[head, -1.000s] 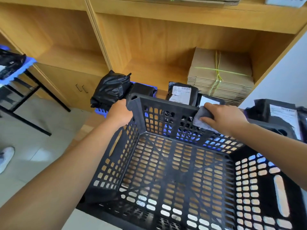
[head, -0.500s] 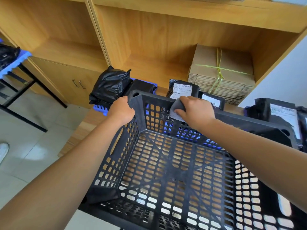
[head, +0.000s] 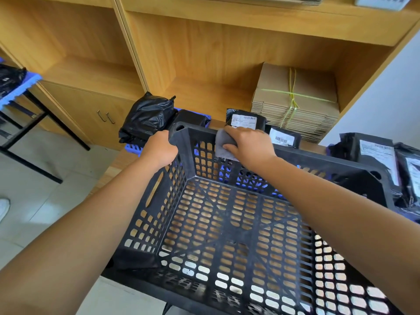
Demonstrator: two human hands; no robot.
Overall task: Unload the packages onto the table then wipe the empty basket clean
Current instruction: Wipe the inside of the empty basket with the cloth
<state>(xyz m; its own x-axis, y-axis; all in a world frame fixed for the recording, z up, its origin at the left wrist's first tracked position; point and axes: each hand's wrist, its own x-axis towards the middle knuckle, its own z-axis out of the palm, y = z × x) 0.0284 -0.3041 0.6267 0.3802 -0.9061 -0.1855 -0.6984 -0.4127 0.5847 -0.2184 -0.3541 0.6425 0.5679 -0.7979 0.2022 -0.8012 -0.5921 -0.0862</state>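
Black plastic basket (head: 227, 223) holds nothing; left hand (head: 160, 148) grips its corner, right hand (head: 248, 144) presses a grey cloth (head: 223, 143) on its rim; package labels (head: 244, 121) unreadable.

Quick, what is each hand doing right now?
Left hand: grips the basket corner.
Right hand: holds the grey cloth against the rim.

Black lattice-holed basket (head: 227, 223), grey cloth (head: 223, 143), glossy black packages (head: 147, 117) — some with white barcode labels (head: 244, 121), brown cardboard stack (head: 297, 105) tied with yellow-green string, honey-toned wood-grain shelving (head: 204, 53), blue crate (head: 134, 148) — partly hidden.
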